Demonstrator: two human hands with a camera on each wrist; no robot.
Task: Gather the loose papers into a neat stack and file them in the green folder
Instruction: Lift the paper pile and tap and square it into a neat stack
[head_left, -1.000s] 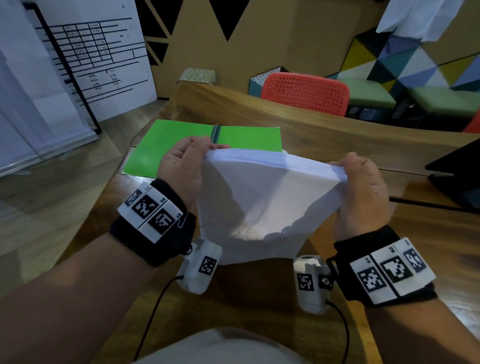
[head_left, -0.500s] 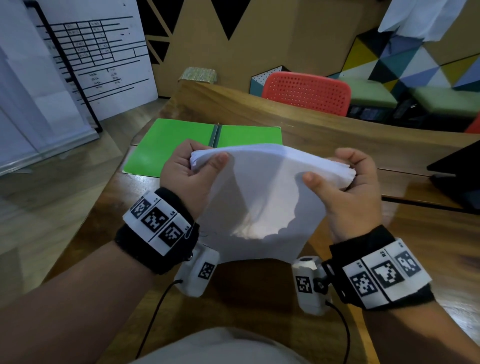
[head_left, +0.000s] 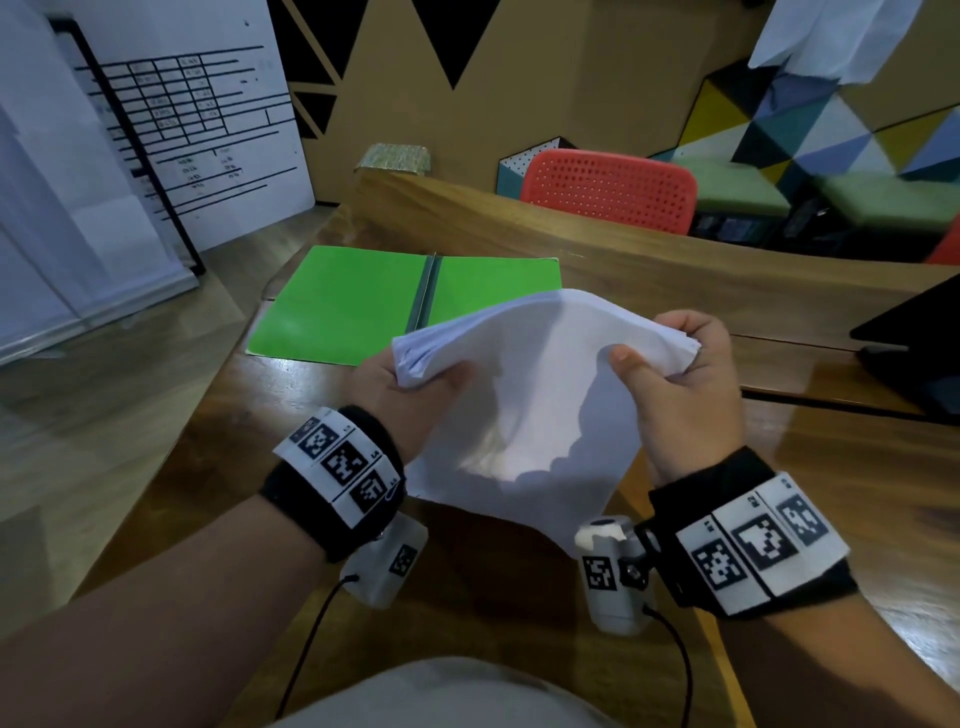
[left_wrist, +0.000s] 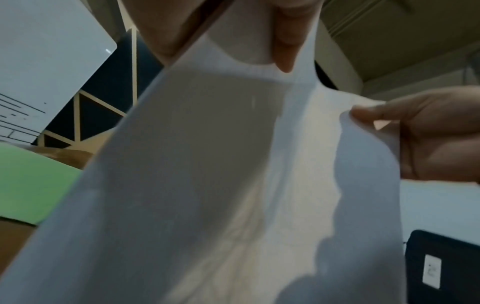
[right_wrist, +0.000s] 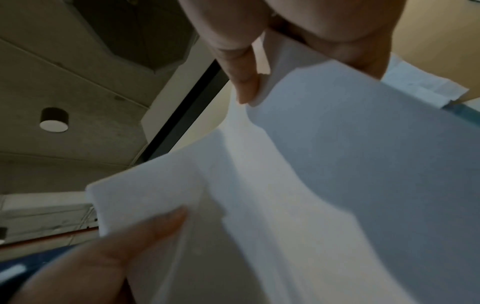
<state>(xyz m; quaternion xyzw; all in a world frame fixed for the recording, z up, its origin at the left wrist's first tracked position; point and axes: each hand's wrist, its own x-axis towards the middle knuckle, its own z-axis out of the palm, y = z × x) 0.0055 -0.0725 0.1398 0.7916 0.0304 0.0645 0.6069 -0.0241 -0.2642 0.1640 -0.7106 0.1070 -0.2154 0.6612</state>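
Observation:
A bundle of white papers (head_left: 540, 400) stands on its lower edge above the wooden table, bowed in the middle. My left hand (head_left: 410, 384) grips its upper left corner, thumb in front. My right hand (head_left: 675, 374) pinches the upper right corner, thumb on the near face. The sheets' top edges look slightly fanned. Behind the papers the green folder (head_left: 358, 306) lies open and flat on the table, its spine clip showing. The left wrist view is filled by the papers (left_wrist: 233, 185) with the right hand (left_wrist: 428, 139) at their far corner. In the right wrist view, the papers (right_wrist: 324, 185) run between both thumbs.
A dark laptop (head_left: 914, 343) sits at the table's right edge with a black cable running from it. A red perforated chair (head_left: 608, 189) stands behind the far table rim. A whiteboard (head_left: 171, 124) leans at the left beside the floor.
Both hands re-gripped the top corners, thumbs coming round to the near face. The papers' top edge has tilted, the left corner dropping lower and the bundle bowing more.

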